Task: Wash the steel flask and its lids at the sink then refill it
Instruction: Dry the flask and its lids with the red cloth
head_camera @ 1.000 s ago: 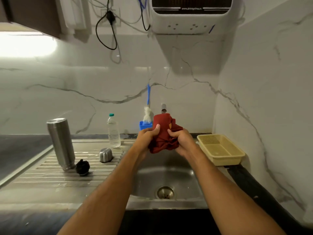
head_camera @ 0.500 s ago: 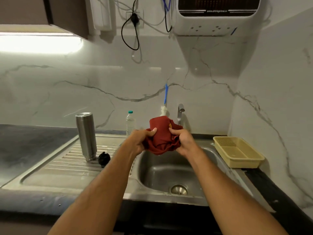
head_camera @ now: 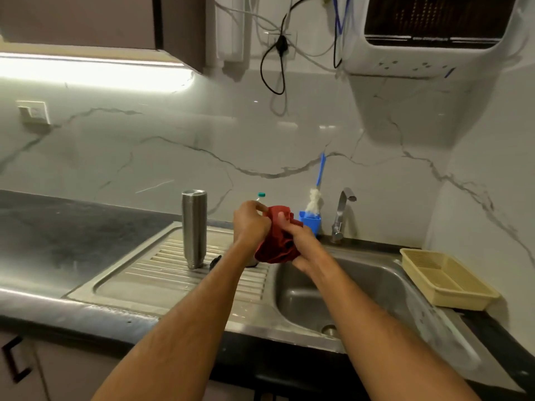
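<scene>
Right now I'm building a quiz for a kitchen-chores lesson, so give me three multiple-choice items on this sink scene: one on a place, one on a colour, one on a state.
1. Where does the steel flask stand?
A. in the sink basin
B. upright on the ribbed drainboard
C. in the beige tray

2. What colour is the cloth in the hands?
A. red
B. green
C. white

3. What is the state of the tap?
A. running hard
B. no water visible
C. covered by the cloth

Answers:
1 B: the steel flask stands upright on the drainboard, left of the basin.
2 A: the left hand and right hand both grip a red cloth.
3 B: no stream shows below the tap.
</scene>
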